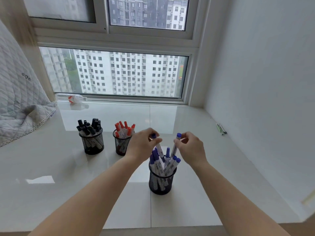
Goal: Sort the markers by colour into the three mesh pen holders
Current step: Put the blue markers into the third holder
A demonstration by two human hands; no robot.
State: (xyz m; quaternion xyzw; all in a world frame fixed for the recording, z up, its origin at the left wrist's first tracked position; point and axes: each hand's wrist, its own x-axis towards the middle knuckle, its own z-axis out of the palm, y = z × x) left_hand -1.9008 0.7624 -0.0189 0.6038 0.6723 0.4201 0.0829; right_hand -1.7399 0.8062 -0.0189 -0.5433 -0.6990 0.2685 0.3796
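— So, where did the markers stand at that point?

— Two blue markers were up in the air, one per hand. The left hand (144, 143) pinched the left blue marker (157, 143) just under its cap, and the right hand (190, 147) pinched the right blue marker (175, 143) the same way. Both hung cap up, close to upright, their lower ends leaning in toward each other over the nearest mesh holder (162, 182).

— And that holder lay which way from the hands?

— Straight below them, between the two wrists, neither hand clearly nearer. It was already packed with blue markers (167, 163), fanned out with caps up. I'd judge the drop turned on that: each held marker had to go down along its long axis into a gap among those caps, which were the one real obstruction.

— The other two holders?

— Farther back and to the left on the desk (187, 120): the middle holder (122, 144) of red markers (124, 130) sat just behind the left hand, and the far-left holder (92, 142) of black markers (89, 127) stood apart from it. No stray markers showed on the desk, so the sorting looked nearly done.

— Anything else around?

— A quilted blanket (20, 99) at the left, a plastic bottle (72, 99) lying by the window (119, 72), and some small pens (221, 128) by the right wall, well clear.
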